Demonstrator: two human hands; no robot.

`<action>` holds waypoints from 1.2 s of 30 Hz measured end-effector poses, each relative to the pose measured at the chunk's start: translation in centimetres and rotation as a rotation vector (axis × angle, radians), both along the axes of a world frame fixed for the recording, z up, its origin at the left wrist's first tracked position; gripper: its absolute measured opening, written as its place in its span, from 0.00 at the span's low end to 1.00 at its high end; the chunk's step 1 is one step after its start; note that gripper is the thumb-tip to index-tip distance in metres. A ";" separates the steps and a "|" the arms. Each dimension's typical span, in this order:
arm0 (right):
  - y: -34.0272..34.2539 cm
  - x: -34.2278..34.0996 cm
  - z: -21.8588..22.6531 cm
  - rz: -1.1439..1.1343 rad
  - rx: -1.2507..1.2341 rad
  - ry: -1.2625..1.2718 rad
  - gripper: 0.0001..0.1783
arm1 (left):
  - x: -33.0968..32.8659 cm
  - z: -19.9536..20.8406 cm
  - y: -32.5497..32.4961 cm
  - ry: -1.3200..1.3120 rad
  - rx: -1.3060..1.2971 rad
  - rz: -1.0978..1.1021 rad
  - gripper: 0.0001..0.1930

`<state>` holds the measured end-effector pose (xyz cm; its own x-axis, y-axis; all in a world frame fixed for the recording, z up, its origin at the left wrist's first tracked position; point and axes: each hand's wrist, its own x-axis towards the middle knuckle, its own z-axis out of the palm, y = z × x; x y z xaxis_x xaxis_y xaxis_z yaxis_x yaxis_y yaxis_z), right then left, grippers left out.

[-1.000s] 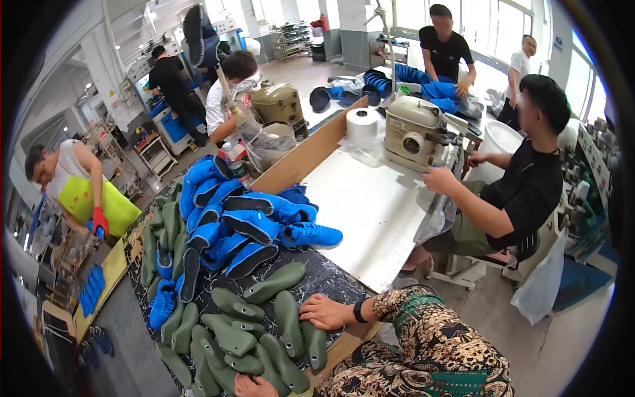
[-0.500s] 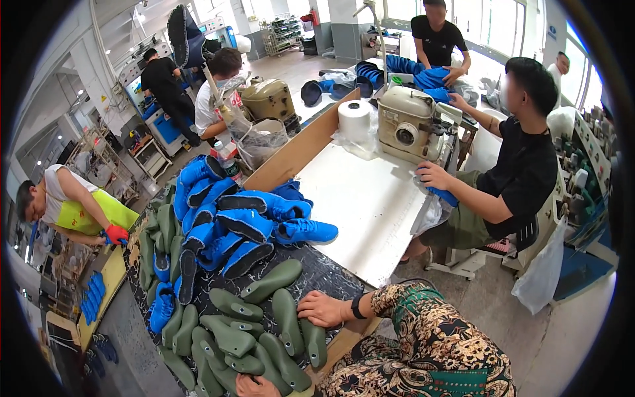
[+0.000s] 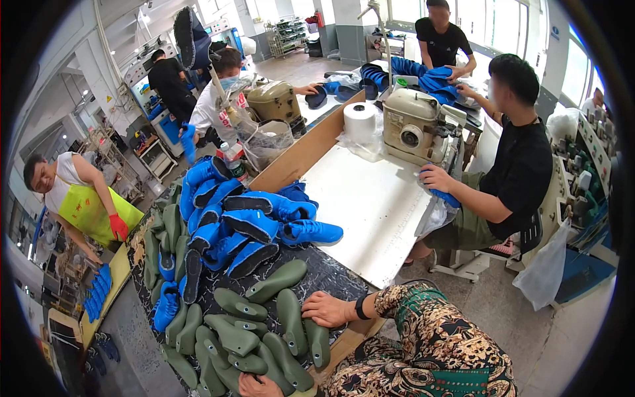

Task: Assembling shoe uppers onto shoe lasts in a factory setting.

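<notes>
Dark green shoe lasts (image 3: 233, 335) lie heaped on the near part of a dark, thread-strewn table top. My right hand (image 3: 329, 309), with a dark band at the wrist, rests on the upper end of one last (image 3: 317, 344), its fingers laid over it. Low at the frame's bottom, my left hand (image 3: 260, 386) touches the near lasts with loosely bent fingers; part of it is cut off. Beyond the lasts, blue shoe uppers with dark soles (image 3: 246, 223) are piled up. One blue upper (image 3: 167, 306) lies among the lasts on the left.
A white work table (image 3: 360, 208) with a thread cone (image 3: 359, 123) and a beige sewing machine (image 3: 411, 126) adjoins on the right, behind a wooden board (image 3: 304, 142). A co-worker in black (image 3: 519, 159) sits there. Another, in a yellow apron (image 3: 99, 210), stands left by blue uppers (image 3: 98, 292).
My hands stay on the lasts; the view shifts slightly. The aproned co-worker straightens, the red-gloved hand lower. A seated co-worker behind the pile now stretches an arm out and holds a blue piece.
</notes>
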<state>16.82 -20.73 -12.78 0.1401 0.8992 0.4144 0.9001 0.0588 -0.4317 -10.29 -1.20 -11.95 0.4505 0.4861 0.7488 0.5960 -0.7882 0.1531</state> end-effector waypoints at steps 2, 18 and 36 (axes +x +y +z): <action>0.0 0.1 -0.1 0.000 0.001 -0.002 0.16 | 0.1 0.0 0.0 0.001 0.011 -0.005 0.08; -0.2 0.0 0.0 -0.020 0.055 -0.020 0.14 | -0.1 2.2 -0.8 0.114 -0.032 -0.052 0.12; -0.2 0.2 -0.1 0.001 0.038 0.020 0.15 | 1.0 4.4 -0.9 0.051 0.111 -0.117 0.17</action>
<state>17.03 -20.89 -12.84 0.1477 0.8829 0.4457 0.8913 0.0765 -0.4469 -9.28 -2.07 -7.58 0.5380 0.3436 0.7698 0.5039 -0.8631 0.0331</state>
